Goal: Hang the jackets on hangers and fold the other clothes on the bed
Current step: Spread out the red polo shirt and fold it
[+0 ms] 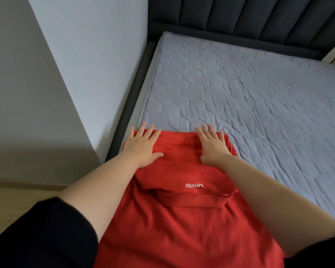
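A red shirt [182, 219] with small white lettering lies partly folded on the near left corner of the bed [249, 97]. Its far part is turned back over itself, and the collar band shows just below the lettering. My left hand [142, 147] rests flat on the shirt's far left corner with the fingers spread. My right hand [213, 145] presses flat on the far right corner, fingers straight and reaching the fold edge. Both forearms stretch over the shirt.
The grey quilted mattress runs away to the right and back. A dark padded headboard [259, 18] stands at the far end, and a dark bed frame rail [132, 101] lines the left side. A grey wall [81, 60] rises on the left.
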The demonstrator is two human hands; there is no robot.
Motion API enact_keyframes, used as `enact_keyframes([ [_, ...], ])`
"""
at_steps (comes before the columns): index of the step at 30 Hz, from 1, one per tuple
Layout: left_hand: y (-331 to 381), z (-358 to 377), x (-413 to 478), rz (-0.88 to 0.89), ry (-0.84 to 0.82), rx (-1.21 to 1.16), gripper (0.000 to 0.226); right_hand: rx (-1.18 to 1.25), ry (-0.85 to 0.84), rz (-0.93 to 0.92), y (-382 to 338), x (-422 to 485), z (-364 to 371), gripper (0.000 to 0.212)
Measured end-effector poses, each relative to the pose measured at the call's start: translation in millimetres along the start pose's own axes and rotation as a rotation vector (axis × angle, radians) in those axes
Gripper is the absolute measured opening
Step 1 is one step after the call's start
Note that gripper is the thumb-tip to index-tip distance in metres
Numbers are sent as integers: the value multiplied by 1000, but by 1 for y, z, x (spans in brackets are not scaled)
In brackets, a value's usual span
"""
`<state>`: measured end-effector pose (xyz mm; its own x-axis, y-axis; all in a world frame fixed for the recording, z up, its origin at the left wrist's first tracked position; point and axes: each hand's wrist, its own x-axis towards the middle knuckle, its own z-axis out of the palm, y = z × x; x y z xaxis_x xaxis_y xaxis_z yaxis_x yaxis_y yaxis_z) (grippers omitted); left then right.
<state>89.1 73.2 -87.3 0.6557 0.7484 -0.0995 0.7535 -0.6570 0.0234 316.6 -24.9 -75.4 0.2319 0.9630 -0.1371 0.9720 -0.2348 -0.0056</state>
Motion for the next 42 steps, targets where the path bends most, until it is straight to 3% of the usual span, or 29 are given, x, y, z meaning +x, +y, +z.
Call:
enact_keyframes([
  [3, -5, -14, 10, -13, -116, -32, 104, -95, -191, -19, -2, 10, -12, 96],
  [5, -1, -25, 15, -8, -119, -16, 102, -170, -204, -12, 0, 13, -21, 80],
  [8, 5, -41, 15, -7, -75, 39, 52, -335, -220, 8, 2, 12, -39, 46],
  [10, 7, -53, 8, -39, 3, 39, 24, -382, -146, 21, 2, 6, -49, 29],
  [11, 8, -60, 4, -59, 43, 46, 20, -390, -90, 23, 1, 3, -54, 24],
  [18, 19, -100, -34, -88, 362, 115, 28, -249, 367, 59, 2, -40, -89, 20],
  [22, 31, -88, -86, -9, 409, 101, 23, -128, 475, 6, 1, -86, -81, 16],
  [25, 42, -67, -133, 105, 486, 42, 26, -110, 613, -108, 5, -130, -62, 26],
  [28, 53, -48, -173, 205, 458, 43, 38, -92, 666, -211, 8, -175, -34, 11],
  [32, 64, -12, -213, 306, 271, 85, 42, -141, 587, -250, 6, -225, 11, 20],
  [35, 62, 6, -225, 325, 103, 92, 30, -148, 464, -195, -1, -252, 33, 15],
  [38, 60, 6, -225, 221, -84, -184, 19, 21, 212, -39, -5, -265, 47, 41],
  [40, 63, 3, -223, -9, -55, -492, 37, 231, 118, 0, -4, -270, 49, 38],
  [42, 60, -1, -216, -256, 209, -628, 40, 515, 203, 99, -5, -268, 44, 16],
])
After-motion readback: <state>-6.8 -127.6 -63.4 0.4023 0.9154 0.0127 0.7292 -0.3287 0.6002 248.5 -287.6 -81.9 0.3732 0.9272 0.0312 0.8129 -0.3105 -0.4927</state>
